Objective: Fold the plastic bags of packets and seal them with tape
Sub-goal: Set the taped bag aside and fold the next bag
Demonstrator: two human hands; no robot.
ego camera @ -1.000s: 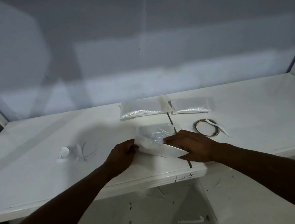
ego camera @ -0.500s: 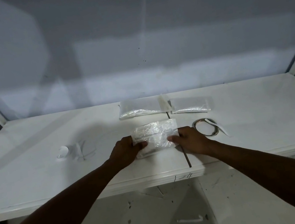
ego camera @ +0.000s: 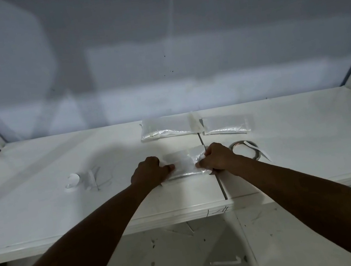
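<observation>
Plastic bag (ego camera: pixel 184 166) gripped between left hand (ego camera: pixel 149 173) and right hand (ego camera: pixel 217 158).

The only writing is a dark handwritten mark (ego camera: pixel 217 211) on the front edge of the bench (ego camera: pixel 45 226), just left of the seam (ego camera: pixel 220 186) in its top. It looks like a slanted stroke, a short dash and a "4", but the scrawl is thin and unsure. Any print on the plastic bag (ego camera: pixel 182 166) near the front, or on the two bags (ego camera: pixel 167 129) at the far edge, is too blurred to read.
</observation>
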